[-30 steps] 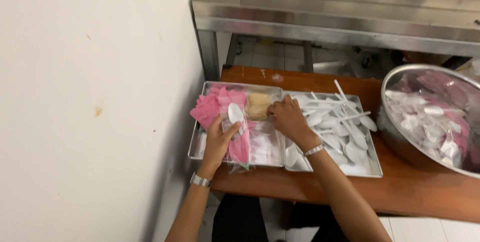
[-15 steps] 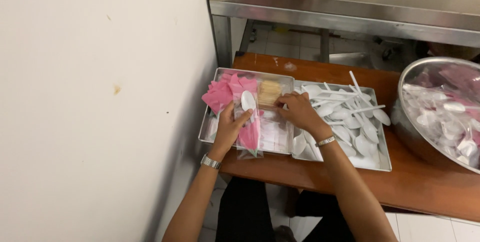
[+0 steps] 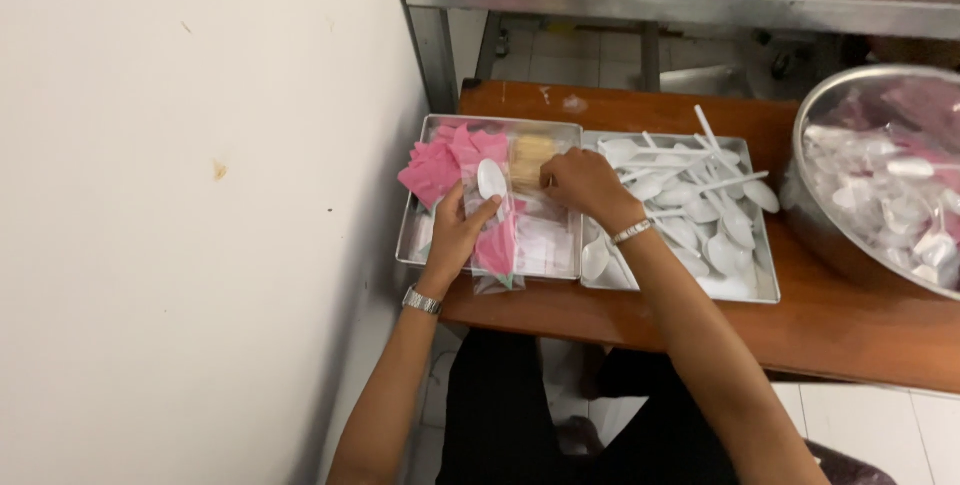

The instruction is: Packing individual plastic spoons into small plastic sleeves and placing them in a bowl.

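over the left tray point(image 3: 420, 245) my left hand point(image 3: 455, 235) pinches a clear packet point(image 3: 495, 235) with a white spoon point(image 3: 491, 181); right hand point(image 3: 580, 185) hides its curled fingers, grip unclear. bowl point(image 3: 850, 245) cut off right; brown wooden surface point(image 3: 850, 335), white wall point(image 3: 180, 195) left.

Hands over the trays
Left hand point(image 3: 458, 230) grips a spoon packet point(image 3: 495, 235); right hand point(image 3: 582, 185) reaches into the tray point(image 3: 420, 207).
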